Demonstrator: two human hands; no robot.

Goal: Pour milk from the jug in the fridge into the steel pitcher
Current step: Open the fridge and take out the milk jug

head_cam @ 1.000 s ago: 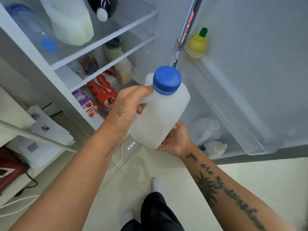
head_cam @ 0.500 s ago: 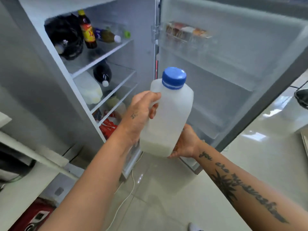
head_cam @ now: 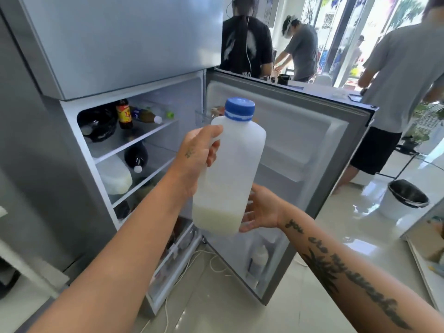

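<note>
Right now the jug [head_cam: 228, 169] is out of the fridge [head_cam: 149, 140], held upright in front of the open lower compartment with both hands on it. The left hand [head_cam: 195, 162] grips the upper part, fingers curled round the shoulder just under the neck. The right hand [head_cam: 260, 209] cups the lower corner, palm against the side and fingertips near the base. The blue cap [head_cam: 239, 109] is on. Through the cloudy plastic I can see milk [head_cam: 216, 216] only in the bottom part; the rest of the jug looks empty.

Behind the jug the door [head_cam: 300, 145] stands wide open to the right, its inner shelves mostly bare, with a small white bottle [head_cam: 259, 257] low down in the bottom rack. Inside, on the top shelf, a brown bottle [head_cam: 124, 114] stands upright next to a black bowl [head_cam: 97, 127], and another bottle [head_cam: 146, 116] lies on its side beside it. One shelf down, a dark bottle [head_cam: 136, 156] lies with its white cap facing out, next to a large pale container [head_cam: 116, 175]. The freezer door [head_cam: 125, 39] above is closed.

A white cable [head_cam: 192, 265] trails over the glossy floor by the fridge foot. Off to the right sits a white bin [head_cam: 403, 200] with a black liner. Past the door three people stand at a counter, backs mostly turned. I cannot see the steel pitcher from here.
</note>
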